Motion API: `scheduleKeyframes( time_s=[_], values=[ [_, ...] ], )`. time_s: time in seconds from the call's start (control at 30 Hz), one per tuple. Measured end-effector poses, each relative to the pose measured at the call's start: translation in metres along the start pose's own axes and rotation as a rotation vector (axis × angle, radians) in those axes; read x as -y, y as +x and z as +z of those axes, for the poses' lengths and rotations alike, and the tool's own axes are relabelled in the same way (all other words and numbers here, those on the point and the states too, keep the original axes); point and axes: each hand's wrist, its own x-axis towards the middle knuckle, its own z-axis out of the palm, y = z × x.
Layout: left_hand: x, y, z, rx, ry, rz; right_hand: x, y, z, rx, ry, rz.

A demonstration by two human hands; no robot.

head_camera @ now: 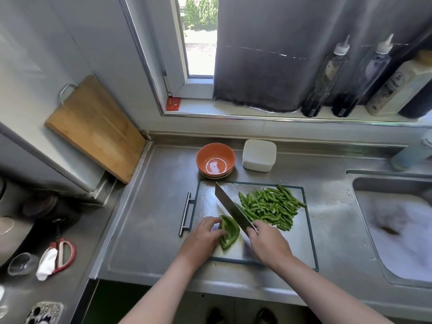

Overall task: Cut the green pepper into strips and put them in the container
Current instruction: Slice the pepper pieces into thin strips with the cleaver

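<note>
A flat piece of green pepper (230, 232) lies on the steel cutting board (301, 239). My left hand (203, 235) holds it down, fingers curled on its left side. My right hand (266, 242) grips the handle of a cleaver (231, 206), whose blade slants up and away just right of the pepper piece. A heap of cut green strips (271, 206) lies on the board to the right of the blade. A white lidded container (259, 155) stands behind the board.
Stacked orange bowls (215, 160) sit behind the board, left of the container. A sink (397, 225) with foamy water lies at the right. A wooden board (93, 127) leans on the left wall. Scissors (63, 256) and a glass (22, 263) lie at the lower left. Bottles (327, 78) line the sill.
</note>
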Motion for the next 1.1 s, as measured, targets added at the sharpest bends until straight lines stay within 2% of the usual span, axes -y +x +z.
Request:
scheduleKeyframes(
  time_s=[0.13,0.27,0.6,1.1],
  values=[
    [-0.007,0.010,0.008,-0.123,-0.023,0.103,0.007,-0.003,-0.003,-0.024,-0.013,-0.041],
    [-0.006,0.014,0.015,-0.181,-0.042,0.122,0.009,-0.010,-0.005,-0.022,-0.065,-0.061],
    [-0.005,0.013,0.019,-0.216,-0.127,0.103,0.001,-0.023,0.001,0.009,-0.231,-0.131],
    [0.003,0.012,0.025,-0.188,-0.237,0.048,0.016,-0.015,0.003,0.117,-0.424,-0.105]
  ],
)
